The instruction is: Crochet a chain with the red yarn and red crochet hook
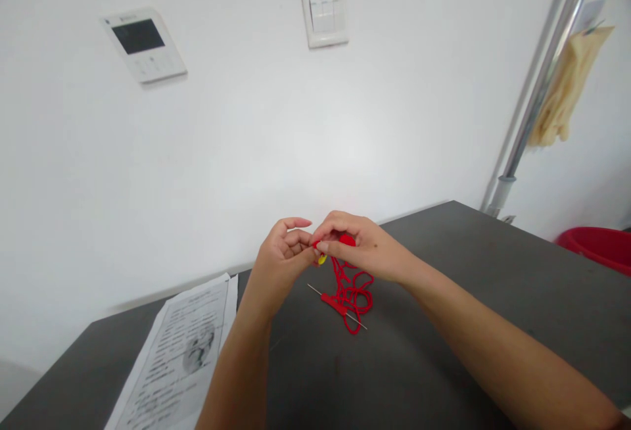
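Both my hands meet above the dark grey table. My left hand and my right hand are closed in a pinch on a small red crocheted piece, with a bit of yellow showing between the fingertips. Red yarn hangs from the piece down to the table in a loose tangle. Under the yarn lies a thin metal crochet hook with a red grip, touched by neither hand.
Printed paper sheets lie at the table's left front. A white wall behind carries a control panel and a light switch. At right stand a metal pole, hanging yellowish gloves and a red basin.
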`<state>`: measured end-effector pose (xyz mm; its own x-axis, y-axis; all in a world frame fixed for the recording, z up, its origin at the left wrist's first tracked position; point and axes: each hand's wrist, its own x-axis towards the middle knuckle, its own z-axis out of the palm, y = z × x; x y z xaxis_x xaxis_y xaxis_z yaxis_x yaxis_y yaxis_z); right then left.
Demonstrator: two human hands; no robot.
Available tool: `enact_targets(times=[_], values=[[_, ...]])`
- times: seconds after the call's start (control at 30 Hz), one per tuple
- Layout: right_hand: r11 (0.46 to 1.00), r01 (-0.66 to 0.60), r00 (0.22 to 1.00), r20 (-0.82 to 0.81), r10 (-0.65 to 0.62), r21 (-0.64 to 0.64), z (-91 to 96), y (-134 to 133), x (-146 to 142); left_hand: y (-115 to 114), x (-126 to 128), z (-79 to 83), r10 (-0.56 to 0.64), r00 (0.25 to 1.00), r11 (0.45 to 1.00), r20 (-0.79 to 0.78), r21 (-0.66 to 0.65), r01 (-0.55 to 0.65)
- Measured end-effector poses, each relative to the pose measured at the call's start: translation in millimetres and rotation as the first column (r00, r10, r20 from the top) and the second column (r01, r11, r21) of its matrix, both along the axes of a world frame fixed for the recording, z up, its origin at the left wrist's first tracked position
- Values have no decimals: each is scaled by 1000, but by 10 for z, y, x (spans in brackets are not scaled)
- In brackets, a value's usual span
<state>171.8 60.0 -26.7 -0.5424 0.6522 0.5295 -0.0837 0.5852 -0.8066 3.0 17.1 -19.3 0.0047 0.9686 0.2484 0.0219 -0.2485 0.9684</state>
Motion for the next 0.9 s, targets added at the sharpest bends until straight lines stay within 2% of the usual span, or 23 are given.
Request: enact_targets(times=[0.1, 0.33, 0.47, 0.63, 0.73, 0.9], values=[[998, 14, 999, -30, -16, -62, 4, -20, -28, 2, -7, -1, 8, 1000, 1000, 13, 8, -8], [991, 100, 994, -44, -104, -88, -2, -34, -55, -15, -23, 24, 38, 994, 999, 105, -23, -36], [980, 30, 995, -90, -49, -197, -29, -13, -76, -26, -30, 23, 11, 992, 1000, 127, 0, -11], [929, -93, 978, -207, 18, -358, -58, -1, -113, -11, -37, 17, -12, 984, 1000, 178, 8, 11], [928, -111, 974, -222, 31, -356, -52, -17, -124, 5, -51, 9, -2, 980, 1000, 199, 17, -1], [944, -122, 989, -116, 90, -307, -45, -15, -123, 23, -63, 3, 53, 977, 995, 207, 71, -69]])
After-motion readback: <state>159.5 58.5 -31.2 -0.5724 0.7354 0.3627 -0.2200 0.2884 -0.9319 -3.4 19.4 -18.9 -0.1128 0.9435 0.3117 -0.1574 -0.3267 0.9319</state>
